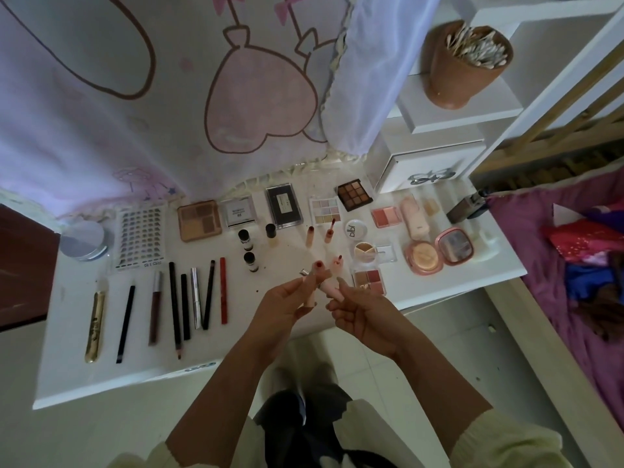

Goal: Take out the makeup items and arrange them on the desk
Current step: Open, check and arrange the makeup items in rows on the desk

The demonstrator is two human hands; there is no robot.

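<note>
Far beyond the grip, hanging down to the desk's back edge: a pale curtain (169, 96) printed with pink hearts. Under and ahead of both hands: the white desk (84, 376), covered with rows of makeup. Beyond and right of the grip: a white drawer box (429, 163) and, higher, a brown cup (456, 79) of cotton swabs. Far left of the grip: a sheet of false lashes (141, 236). Nearer on that side: a row of pencils and liners (174, 305). Straight beyond the grip: eyeshadow palettes (199, 220) in a line. Left hand (283, 300) curled round a pink lip-gloss tube (309, 297). Right hand (364, 312) pinching a second pink tube (329, 288), close beside the first, over the desk's front part.
</note>
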